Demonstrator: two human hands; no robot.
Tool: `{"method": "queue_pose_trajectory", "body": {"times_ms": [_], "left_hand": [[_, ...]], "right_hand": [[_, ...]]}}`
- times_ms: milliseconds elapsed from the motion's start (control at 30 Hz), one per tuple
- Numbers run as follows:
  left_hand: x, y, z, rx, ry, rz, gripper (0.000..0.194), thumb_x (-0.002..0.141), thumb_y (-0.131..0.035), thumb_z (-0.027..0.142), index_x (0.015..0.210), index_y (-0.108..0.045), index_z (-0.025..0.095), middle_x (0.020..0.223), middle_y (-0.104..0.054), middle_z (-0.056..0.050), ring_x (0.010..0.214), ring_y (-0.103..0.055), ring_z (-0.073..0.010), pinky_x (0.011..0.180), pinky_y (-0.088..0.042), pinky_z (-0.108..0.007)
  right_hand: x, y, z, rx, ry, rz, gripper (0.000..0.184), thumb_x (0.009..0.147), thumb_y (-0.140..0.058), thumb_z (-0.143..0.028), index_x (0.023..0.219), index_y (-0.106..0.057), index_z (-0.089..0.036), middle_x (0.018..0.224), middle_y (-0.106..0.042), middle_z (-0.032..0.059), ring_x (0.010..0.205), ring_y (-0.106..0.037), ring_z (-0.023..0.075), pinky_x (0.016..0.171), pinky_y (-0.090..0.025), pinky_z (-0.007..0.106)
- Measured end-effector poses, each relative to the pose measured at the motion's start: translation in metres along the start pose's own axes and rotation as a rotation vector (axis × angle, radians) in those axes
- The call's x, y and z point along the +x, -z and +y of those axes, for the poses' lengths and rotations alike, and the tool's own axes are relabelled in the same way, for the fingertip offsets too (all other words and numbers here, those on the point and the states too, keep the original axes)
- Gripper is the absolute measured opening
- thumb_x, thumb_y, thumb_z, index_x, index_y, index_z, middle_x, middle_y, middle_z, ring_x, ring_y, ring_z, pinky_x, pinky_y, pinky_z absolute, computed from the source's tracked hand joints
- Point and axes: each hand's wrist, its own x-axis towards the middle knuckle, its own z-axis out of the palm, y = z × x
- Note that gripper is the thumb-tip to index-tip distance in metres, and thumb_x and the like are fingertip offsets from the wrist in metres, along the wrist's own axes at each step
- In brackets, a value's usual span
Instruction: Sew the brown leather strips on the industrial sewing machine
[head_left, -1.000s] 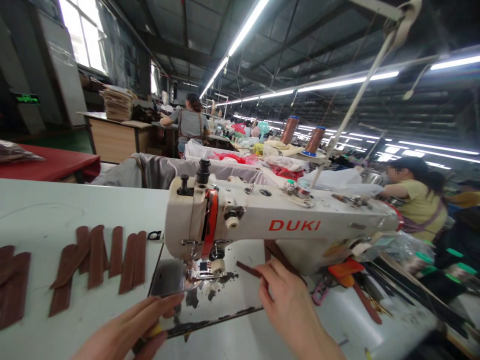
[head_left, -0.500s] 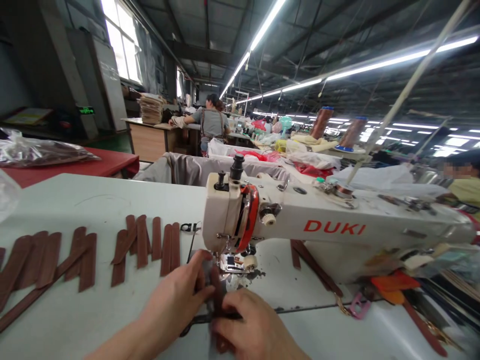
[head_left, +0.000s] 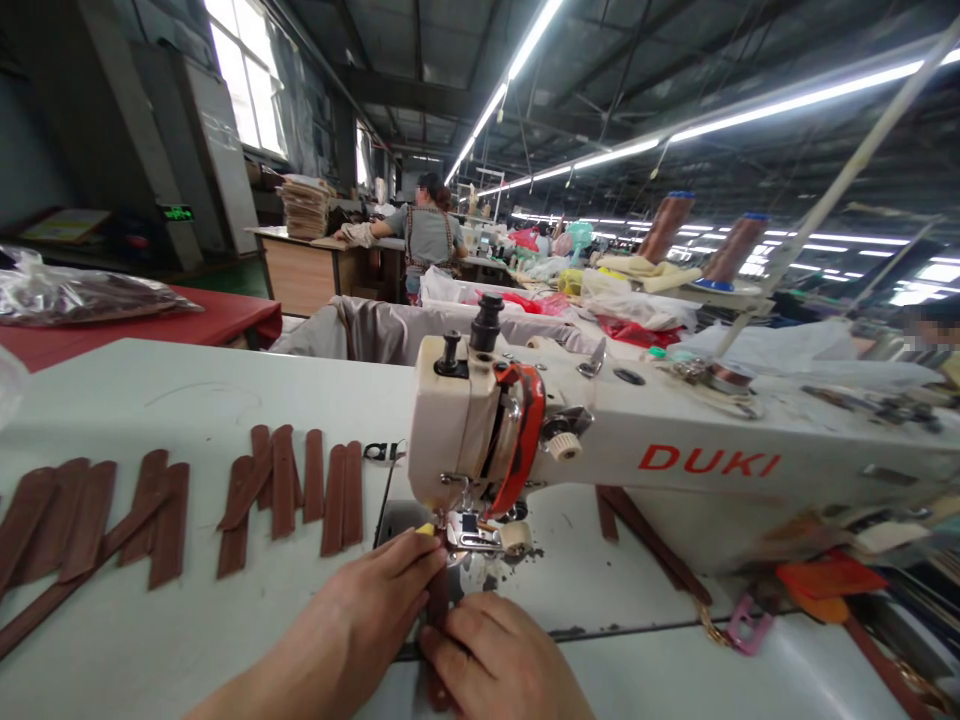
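Observation:
A narrow brown leather strip point(head_left: 438, 592) runs from beneath the needle area of the white sewing machine point(head_left: 600, 440) towards me. My left hand point(head_left: 360, 610) holds its far part, fingertips together close to the presser foot point(head_left: 472, 532); a small yellow thing point(head_left: 425, 528) shows at those fingertips. Nearer to me, my right hand point(head_left: 510, 655) is closed on the strip's lower part, its fingers curled along the right side. The fingers partly cover the strip.
Several brown strips point(head_left: 282, 482) lie across the table point(head_left: 187, 400) to the left, some overlapping. Longer brown straps point(head_left: 652, 545) and a purple clip point(head_left: 748, 625) lie under and beside the machine arm. Behind stands a cloth-lined bin point(head_left: 375, 330); a co-worker point(head_left: 431, 235) is further back.
The strip now sits by the presser foot. My left fingers have come together over it, and the yellow thing has come into sight. My right hand stays on its lower part.

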Motion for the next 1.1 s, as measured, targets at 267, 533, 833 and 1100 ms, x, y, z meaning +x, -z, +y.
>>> {"method": "queue_pose_trajectory", "body": {"times_ms": [267,533,833,1100], "left_hand": [[0.019,0.010,0.006,0.046,-0.106,-0.016,0.040,0.087,-0.037,0.005,0.119,-0.058,0.017,0.114,-0.069,-0.008,0.110,-0.064,-0.0177,0.112,-0.040,-0.036],[0.019,0.011,0.010,0.013,-0.094,0.022,0.034,0.098,-0.030,0.013,0.113,-0.061,0.015,0.106,-0.070,-0.010,0.098,-0.067,-0.0175,0.098,-0.052,-0.029],[0.013,0.013,0.010,-0.068,-0.012,-0.028,0.035,0.098,-0.029,0.014,0.114,-0.060,0.016,0.106,-0.068,-0.009,0.091,-0.069,-0.0161,0.082,-0.058,-0.023],[0.006,0.012,0.011,-0.069,0.034,-0.030,0.040,0.094,-0.036,0.010,0.123,-0.060,0.021,0.117,-0.068,-0.007,0.103,-0.067,-0.0168,0.090,-0.055,-0.022]], "right_hand": [[0.011,0.007,0.000,0.014,0.048,0.059,0.020,0.093,-0.050,-0.013,0.090,-0.069,-0.016,0.069,-0.068,0.0015,0.058,-0.061,0.0165,0.050,-0.051,0.027],[0.013,0.011,-0.003,0.019,0.006,0.068,0.023,0.093,-0.047,-0.009,0.094,-0.070,-0.013,0.077,-0.071,0.0047,0.064,-0.063,0.0169,0.059,-0.058,0.026],[0.013,0.022,-0.001,0.054,-0.044,0.059,0.028,0.084,-0.043,-0.003,0.087,-0.070,-0.009,0.075,-0.068,0.0090,0.068,-0.061,0.0194,0.062,-0.059,0.028],[0.009,0.018,0.000,0.105,-0.066,0.038,0.029,0.081,-0.044,-0.002,0.092,-0.070,-0.009,0.078,-0.067,0.0100,0.072,-0.058,0.0201,0.064,-0.057,0.029]]}}
